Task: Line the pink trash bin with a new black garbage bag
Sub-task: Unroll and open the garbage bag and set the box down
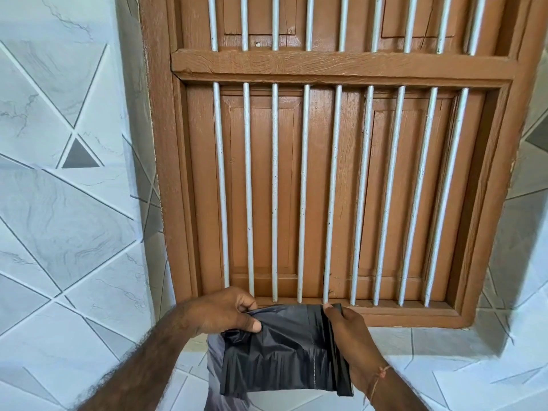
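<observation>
L hand [219, 312] pinches bag [281, 348] top-left edge; R hand [353, 342] grips its folded right side, before barred window [326, 179].

Both forearms reach up from the bottom edge, bare, hands close together at lower centre. Left hand [221, 312] curled, thumb and fingers [252, 325] pinching the black garbage bag [278, 351] at its top left. Right hand [353, 342] grips the bag's right edge, thread band on wrist.
</observation>
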A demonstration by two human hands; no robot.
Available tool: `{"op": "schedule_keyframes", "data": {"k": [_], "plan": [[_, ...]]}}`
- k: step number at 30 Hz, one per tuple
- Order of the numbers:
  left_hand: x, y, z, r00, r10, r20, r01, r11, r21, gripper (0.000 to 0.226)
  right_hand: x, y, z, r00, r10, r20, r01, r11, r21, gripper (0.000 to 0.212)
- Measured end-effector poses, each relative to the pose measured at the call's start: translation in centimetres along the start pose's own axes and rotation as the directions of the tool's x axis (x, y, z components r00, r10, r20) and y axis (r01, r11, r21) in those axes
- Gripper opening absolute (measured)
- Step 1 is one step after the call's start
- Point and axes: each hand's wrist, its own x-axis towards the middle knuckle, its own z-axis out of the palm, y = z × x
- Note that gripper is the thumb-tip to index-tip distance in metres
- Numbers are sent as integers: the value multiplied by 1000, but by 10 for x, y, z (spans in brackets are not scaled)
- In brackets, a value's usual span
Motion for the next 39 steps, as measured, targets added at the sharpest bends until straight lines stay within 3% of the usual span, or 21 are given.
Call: {"op": "schedule_keyframes", "data": {"k": [4,8,11,15,23,26,31,34,39], "plan": [[2,-10,-1,997,-51,58,40,983,180,16,-4,-3,-2,996,-73,43,72,997,33,18],[4,-12,5,993,-74,92,46,961,274,16,-10,-10,-1,982,-163,92,172,980,-99,18],[10,-7,23,997,-35,61,30,996,84,22,-12,-10,2,969,-187,162,211,966,-151,20],[25,0,59,991,118,-56,-126,978,-166,23,-11,-8,6,962,-191,196,213,972,-102,28],[37,5,100,928,145,-344,-202,970,-135,29,-9,1,8,985,-163,61,158,984,81,18],[37,7,112,883,118,-453,-218,960,-175,29,-9,3,11,984,-175,18,172,980,100,17],[37,9,117,784,137,-606,-204,978,-43,34,-8,1,17,986,-160,-52,166,971,171,17],[34,13,124,729,111,-676,-213,975,-69,36,-9,-2,26,985,-149,-87,164,968,188,18],[16,4,120,595,-4,-804,-202,967,-154,36,14,-6,-6,951,51,-305,81,910,406,15]]}}
